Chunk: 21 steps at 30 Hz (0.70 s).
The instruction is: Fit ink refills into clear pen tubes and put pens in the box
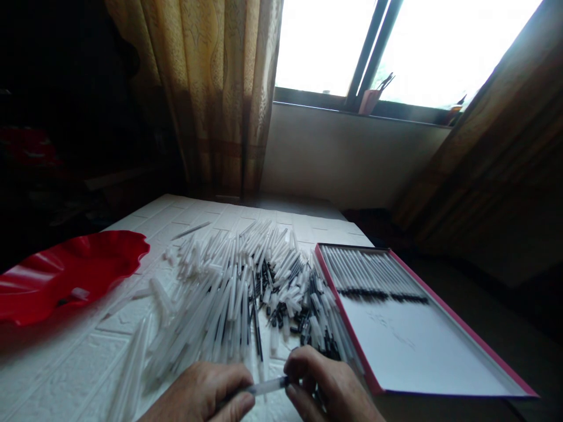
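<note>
Left hand (206,392) and right hand (328,387) pinch a slim clear plastic pen (268,385) above the white embossed tabletop (65,363).

Pile of pens (246,287) mid-table (65,363), just behind both hands. Bowl (65,275) left of pile, at table's left edge. Tray (422,340) right of pile, touching it, a row of pens (373,275) in its far end. One pen (264,387) between left hand (202,395) and right hand (325,387). Window (396,47) behind, curtain (211,94) to its left.
</note>
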### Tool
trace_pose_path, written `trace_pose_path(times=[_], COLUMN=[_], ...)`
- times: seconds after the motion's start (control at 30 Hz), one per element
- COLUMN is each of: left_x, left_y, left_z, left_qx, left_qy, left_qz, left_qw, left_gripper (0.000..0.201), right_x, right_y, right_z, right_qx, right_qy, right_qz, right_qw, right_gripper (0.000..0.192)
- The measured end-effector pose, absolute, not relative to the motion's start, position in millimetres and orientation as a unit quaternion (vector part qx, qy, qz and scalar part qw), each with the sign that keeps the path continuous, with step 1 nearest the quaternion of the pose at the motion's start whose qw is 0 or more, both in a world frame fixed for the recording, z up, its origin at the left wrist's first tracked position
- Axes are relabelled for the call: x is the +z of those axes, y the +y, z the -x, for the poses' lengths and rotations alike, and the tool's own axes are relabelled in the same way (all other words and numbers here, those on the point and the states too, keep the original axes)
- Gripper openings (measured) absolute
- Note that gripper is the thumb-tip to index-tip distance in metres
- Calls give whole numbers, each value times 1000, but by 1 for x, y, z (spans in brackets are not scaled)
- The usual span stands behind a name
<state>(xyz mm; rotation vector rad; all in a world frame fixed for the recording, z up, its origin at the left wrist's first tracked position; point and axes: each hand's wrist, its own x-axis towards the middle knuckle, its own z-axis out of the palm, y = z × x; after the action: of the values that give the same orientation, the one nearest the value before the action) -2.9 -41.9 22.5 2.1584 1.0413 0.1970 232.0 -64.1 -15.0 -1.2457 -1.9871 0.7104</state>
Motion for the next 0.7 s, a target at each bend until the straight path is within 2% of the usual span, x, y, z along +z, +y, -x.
trace_pose_path(times=[0.13, 0.47, 0.7], left_x=[21, 17, 18], left_y=[-39, -40, -41], left_z=[3, 5, 9], left_qx=[75, 68, 141], left_qy=[401, 401, 383], left_qz=[-831, -830, -820], left_qw=[378, 381, 401], left_gripper=[27, 24, 20], right_x=[-19, -20, -26], right_y=[-62, -62, -61], right_z=[-233, -231, -234], right_qx=[251, 276, 245], right_qy=[-774, -773, -785], right_qz=[476, 477, 487], right_qw=[335, 315, 295], right_gripper=[12, 36, 12])
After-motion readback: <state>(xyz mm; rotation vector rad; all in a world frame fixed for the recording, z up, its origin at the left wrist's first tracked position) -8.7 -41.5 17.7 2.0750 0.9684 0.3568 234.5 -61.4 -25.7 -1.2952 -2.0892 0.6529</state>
